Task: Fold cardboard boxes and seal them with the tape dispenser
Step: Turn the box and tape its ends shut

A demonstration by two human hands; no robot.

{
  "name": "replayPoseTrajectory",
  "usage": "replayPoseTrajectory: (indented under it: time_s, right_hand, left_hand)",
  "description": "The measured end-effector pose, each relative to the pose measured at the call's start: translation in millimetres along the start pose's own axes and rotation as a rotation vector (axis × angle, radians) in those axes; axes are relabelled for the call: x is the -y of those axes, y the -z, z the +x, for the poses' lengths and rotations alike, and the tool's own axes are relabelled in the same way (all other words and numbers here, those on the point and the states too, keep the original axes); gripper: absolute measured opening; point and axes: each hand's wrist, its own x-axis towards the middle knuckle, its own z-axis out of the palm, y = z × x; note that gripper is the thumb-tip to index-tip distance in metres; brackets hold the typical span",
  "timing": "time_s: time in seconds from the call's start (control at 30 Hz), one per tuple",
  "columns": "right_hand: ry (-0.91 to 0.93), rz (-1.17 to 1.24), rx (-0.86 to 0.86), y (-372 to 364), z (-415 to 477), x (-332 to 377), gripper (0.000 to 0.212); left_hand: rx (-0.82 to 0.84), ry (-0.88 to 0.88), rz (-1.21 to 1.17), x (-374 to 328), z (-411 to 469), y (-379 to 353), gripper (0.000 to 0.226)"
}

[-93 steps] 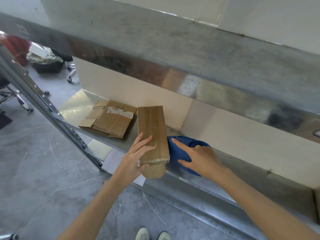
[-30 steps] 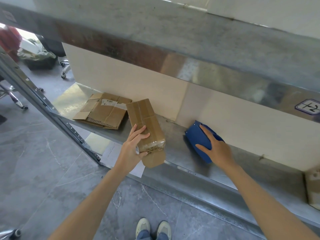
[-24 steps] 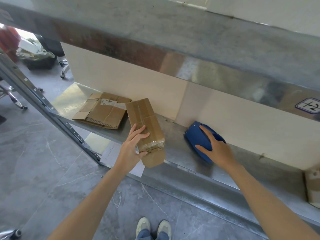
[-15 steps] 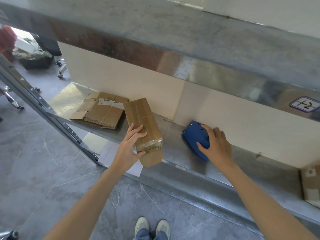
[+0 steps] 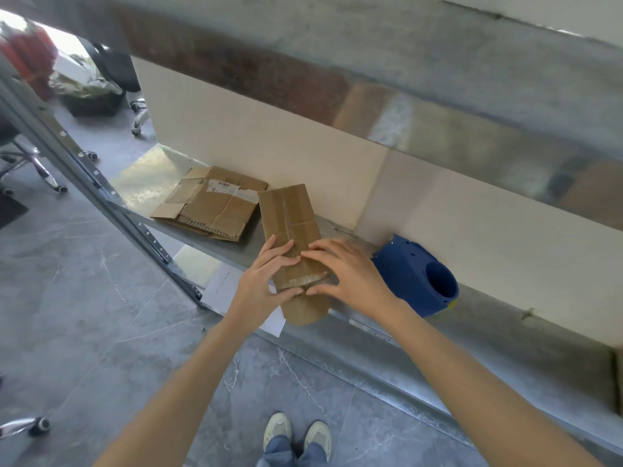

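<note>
1. The right hand (image 5: 347,271) has left the blue plastic tape dispenser (image 5: 414,274) and now lies on the narrow brown cardboard box (image 5: 290,224), where the left hand (image 5: 266,281) is already placed.
2. The grey metal shelf (image 5: 505,332) carries everything. A stack of flattened brown cardboard (image 5: 209,203) lies at its left, just beside the box's far end.
3. The box lies with its long axis running away from the person, its far end leaning slightly left. Its near end overhangs the shelf's front edge, and a loose flap (image 5: 305,310) hangs there.
4. The dispenser lies on the shelf just right of the right hand, which is the nearer hand for picking it up.
5. The left hand pinches the box's near left corner, fingers on top and thumb on the end face. The right hand holds nothing. Its fingers are spread flat on the box top and its thumb rests against the taped near edge.
6. The hands hide the box's near top and right side. Whether the dispenser holds a tape roll, and where its blade is, cannot be made out. Another cardboard piece (image 5: 618,382) is cut off at the right border.
</note>
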Motion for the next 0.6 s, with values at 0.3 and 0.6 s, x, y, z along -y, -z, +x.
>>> replayPoseTrajectory:
  time_s: [0.3, 0.6]
  right_hand:
    - [0.036, 0.092, -0.002, 0, 5, -17, 0.06]
    - [-0.069, 0.24, 0.034, 2, 5, -15, 0.053]
  left_hand:
    - [0.102, -0.013, 0.041, 7, 4, 7, 0.053]
    - [0.097, 0.029, 0.062, 0, 7, 11, 0.041]
